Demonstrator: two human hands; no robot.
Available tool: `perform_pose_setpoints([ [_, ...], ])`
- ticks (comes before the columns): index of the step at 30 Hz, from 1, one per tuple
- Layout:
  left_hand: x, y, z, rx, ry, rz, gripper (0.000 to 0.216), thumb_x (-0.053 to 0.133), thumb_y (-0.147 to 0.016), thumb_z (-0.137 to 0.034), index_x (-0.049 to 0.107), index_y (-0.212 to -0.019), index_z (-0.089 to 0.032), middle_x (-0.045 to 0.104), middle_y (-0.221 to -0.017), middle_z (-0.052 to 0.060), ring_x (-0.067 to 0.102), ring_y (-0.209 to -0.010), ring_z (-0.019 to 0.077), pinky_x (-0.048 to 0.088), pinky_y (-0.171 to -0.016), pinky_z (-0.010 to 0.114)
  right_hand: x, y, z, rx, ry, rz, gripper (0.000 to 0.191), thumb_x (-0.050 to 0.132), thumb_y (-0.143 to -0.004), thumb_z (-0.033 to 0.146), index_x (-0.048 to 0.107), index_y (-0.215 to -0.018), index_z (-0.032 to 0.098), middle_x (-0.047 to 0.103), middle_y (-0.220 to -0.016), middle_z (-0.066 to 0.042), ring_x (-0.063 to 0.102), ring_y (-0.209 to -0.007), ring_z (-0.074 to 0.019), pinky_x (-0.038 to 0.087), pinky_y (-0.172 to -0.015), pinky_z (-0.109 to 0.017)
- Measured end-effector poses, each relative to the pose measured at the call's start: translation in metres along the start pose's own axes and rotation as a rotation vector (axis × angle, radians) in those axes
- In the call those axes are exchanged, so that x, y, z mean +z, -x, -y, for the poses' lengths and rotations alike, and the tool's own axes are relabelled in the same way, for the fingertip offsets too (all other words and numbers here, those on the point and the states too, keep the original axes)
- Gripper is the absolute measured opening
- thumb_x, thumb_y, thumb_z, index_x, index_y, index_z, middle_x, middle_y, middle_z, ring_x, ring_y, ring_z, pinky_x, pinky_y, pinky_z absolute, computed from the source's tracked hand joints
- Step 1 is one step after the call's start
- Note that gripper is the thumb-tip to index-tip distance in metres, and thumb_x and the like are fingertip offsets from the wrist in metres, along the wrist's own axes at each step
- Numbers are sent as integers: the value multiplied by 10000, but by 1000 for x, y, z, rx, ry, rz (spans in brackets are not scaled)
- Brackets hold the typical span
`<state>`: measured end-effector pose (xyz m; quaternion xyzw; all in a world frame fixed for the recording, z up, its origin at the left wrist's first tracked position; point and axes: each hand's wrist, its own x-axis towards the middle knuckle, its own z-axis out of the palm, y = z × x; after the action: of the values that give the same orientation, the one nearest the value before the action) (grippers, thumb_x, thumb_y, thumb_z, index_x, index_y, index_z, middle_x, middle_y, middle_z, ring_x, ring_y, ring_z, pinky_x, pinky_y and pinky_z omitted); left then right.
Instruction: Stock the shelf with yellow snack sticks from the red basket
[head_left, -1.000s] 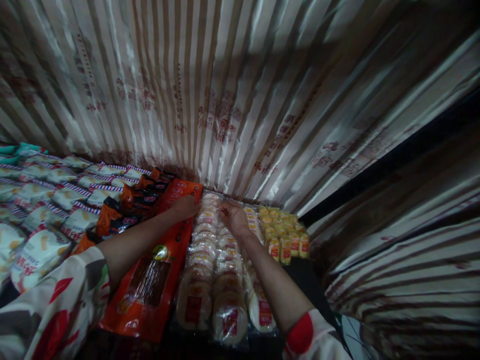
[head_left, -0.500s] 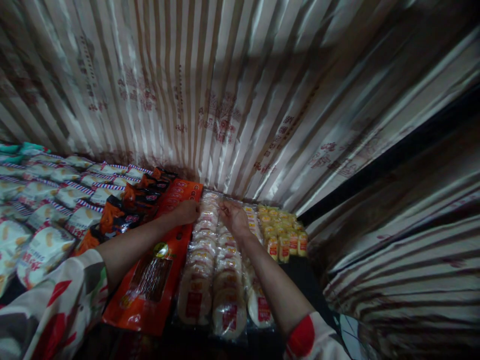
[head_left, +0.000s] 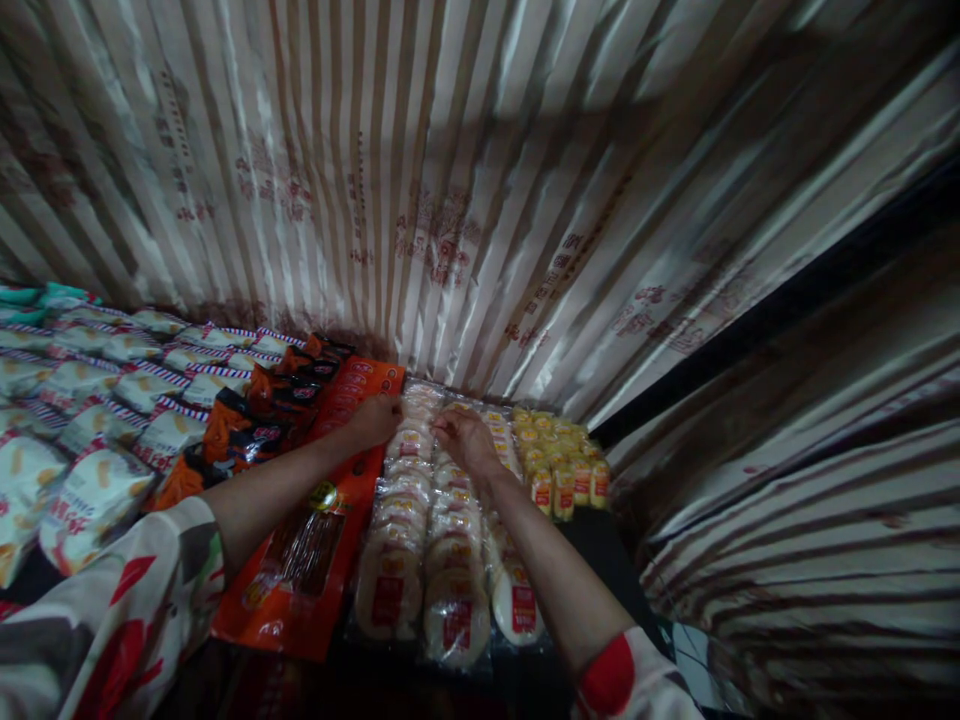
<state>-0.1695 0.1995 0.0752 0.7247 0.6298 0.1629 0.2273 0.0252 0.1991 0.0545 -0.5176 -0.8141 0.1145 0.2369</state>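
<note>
Head view, centre: left hand (head_left: 381, 420) and right hand (head_left: 457, 435) curl, grip unclear from here; wrapped discs (head_left: 388, 592) look light, slippery, best edge-pinched.

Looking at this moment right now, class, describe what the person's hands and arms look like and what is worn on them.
The left hand and right hand wear no gloves, and no watch or bracelet shows. The left sleeve is pale, printed with red and grey shapes and some green near its edge. The right sleeve is pale too, with a large red patch.
</note>
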Motion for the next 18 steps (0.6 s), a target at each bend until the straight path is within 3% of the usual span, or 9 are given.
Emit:
perform_pose_setpoints([
  [8,-1,4,-2,-13,23,-32,225,466,-824,-114,681,-886,-140,694,-859,52,610,-787,146,440,-712,219,-4,2,7,68,-11,41,58,614,-789,206,586,-839,199,621,-796,-11,547,-760,-144,410,-700,-245],
  [12,0,3,-2,-20,38,-39,205,472,-830,-120,671,-873,-140,690,-851,52,606,-780,146,439,-711,224,3,1,3,106,-23,-8,137,614,-775,181,601,-909,208,619,-792,-5,549,-763,-145,419,-705,-248],
  [18,-6,2,6,-48,-18,-47,186,498,-845,-220,655,-854,-119,675,-826,94,616,-794,194,446,-718,268,13,2,0,103,-37,-71,79,599,-769,182,614,-841,210,617,-780,-2,544,-756,-143,423,-701,-252],
])
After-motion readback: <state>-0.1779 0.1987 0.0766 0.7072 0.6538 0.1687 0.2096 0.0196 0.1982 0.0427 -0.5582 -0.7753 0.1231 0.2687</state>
